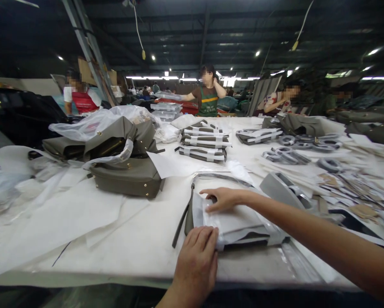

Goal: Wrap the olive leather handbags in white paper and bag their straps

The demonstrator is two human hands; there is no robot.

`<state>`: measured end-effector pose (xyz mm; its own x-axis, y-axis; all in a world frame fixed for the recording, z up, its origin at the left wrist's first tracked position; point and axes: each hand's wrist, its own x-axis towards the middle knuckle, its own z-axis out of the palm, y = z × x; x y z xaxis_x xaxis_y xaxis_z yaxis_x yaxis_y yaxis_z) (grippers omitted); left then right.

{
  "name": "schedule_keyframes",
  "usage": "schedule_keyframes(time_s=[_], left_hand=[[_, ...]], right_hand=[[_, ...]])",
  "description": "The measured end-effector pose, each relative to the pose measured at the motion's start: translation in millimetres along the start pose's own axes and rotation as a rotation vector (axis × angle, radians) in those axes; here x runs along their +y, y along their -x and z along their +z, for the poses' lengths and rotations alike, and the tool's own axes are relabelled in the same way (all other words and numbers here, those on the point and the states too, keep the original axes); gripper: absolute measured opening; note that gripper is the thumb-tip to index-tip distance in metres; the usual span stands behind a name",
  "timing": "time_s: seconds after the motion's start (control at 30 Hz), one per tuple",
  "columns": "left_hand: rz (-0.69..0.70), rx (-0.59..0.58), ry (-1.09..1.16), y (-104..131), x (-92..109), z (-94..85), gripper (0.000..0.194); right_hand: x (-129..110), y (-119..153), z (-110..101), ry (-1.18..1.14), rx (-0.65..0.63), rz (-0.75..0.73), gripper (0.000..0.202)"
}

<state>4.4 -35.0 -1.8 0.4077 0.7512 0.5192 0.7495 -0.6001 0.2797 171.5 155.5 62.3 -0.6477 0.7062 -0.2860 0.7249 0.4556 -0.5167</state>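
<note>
Across the pale surface (147, 256), an olive bag (189, 220) lies at the near edge, partly under white wrapping (236, 229). It looks like the wrapping is being arranged: the left hand (198, 252) rests at its near corner, fingers together, any pinch hidden; the right hand (222, 200) curves over it, thumb parted. Adjusting it calls for a light touch.

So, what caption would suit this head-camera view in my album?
Left hand and right hand at a paper-covered bag, olive handbags piled nearby.
</note>
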Motion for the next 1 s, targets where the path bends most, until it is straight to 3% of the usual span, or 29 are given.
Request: schedule_keyframes(time_s=[0.07,0.13,0.43,0.53,0.63,0.77,0.83,0.9,1.0], left_hand=[[0.002,0.007,-0.016,0,0,-0.1,0.056],[-0.001,0.012,-0.024,0,0,0.2,0.055],[-0.008,0.064,-0.017,-2,0,1.7,0.053],[-0.001,0.067,-0.021,-2,1,0.9,0.053],[0.010,0.052,-0.026,-2,0,-2.9,0.055],[-0.013,0.028,0.119,-3,-15,-14.7,0.044],[-0.139,0.080,0.220,-7,-28,-19.8,0.036],[-0.357,0.152,0.328,-14,-44,-20.9,0.034],[-0.747,0.137,0.590,-32,-64,-14.6,0.047]], right_hand=[[1,3,7,-0.016,-0.029,0.037,0.102],[5,-2,11,-0.049,-0.044,0.068,0.101],[24,-33,26,-0.184,0.075,0.223,0.037],[19,-37,29,-0.164,0.156,0.250,0.031],[10,-28,23,-0.148,0.247,0.175,0.027],[10,22,4,-0.106,0.457,0.077,0.032],[25,63,-4,-0.055,0.582,0.123,0.042],[46,105,-6,0.039,0.679,0.299,0.051],[71,154,2,0.043,0.598,0.633,0.062]])
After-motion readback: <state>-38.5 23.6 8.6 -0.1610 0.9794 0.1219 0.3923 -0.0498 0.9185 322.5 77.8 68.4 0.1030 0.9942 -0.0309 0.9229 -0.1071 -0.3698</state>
